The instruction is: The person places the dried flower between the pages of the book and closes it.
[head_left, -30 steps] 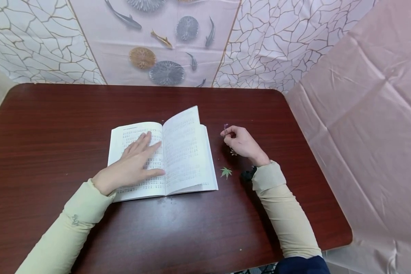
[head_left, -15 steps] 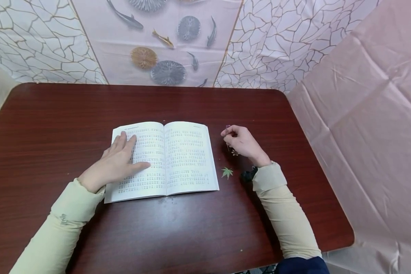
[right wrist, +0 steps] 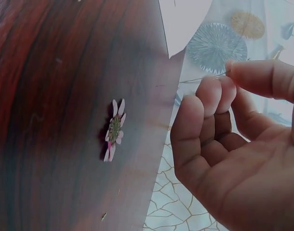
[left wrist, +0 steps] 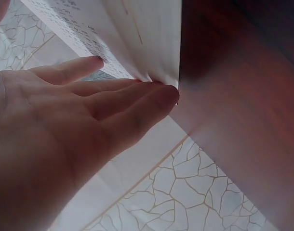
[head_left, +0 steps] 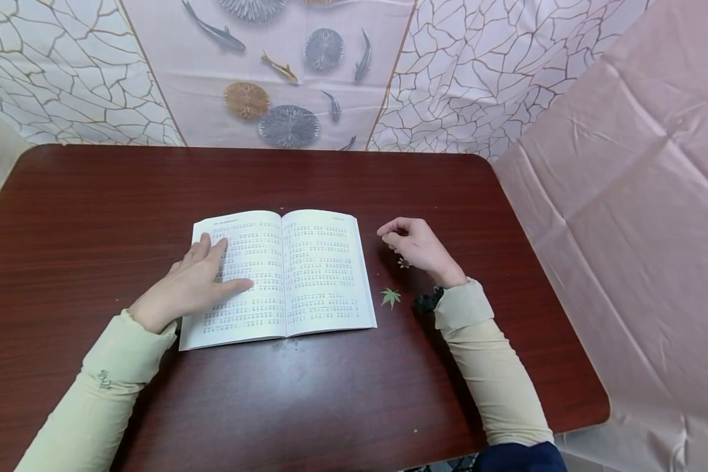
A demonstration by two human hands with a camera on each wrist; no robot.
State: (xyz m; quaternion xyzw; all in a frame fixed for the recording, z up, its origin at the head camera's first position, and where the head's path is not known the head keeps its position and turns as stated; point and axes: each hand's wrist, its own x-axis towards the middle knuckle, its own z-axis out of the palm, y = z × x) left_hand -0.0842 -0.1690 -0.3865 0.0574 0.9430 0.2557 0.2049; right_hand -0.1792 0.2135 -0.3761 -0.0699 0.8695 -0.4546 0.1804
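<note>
An open book [head_left: 324, 275] lies flat on the table, both pages covered in small print. Across its left page rests my left hand [head_left: 189, 288], fingers fairly straight and spread; the left wrist view shows its fingertips [left wrist: 168, 96] touching the page. Right of the book, my right hand [head_left: 419, 246] is held above the table, thumb and index finger pinching a thin flower stem [right wrist: 205, 79]. The blossom end is not visible now. Below that hand lies a small pale pink flower [right wrist: 115, 130] on the table. A green maple leaf [head_left: 391, 297] lies nearer the front.
The dark red-brown wooden table [head_left: 307, 406] has rounded corners. A patterned cloth [head_left: 478, 78] hangs along its back edge, and a plain pink cloth [head_left: 643, 216] hangs at the right side.
The half-raised right-hand page now lies flat. My left hand has slid left across its page. The purple blossom seen above my right fingertips has gone from sight in the head view.
</note>
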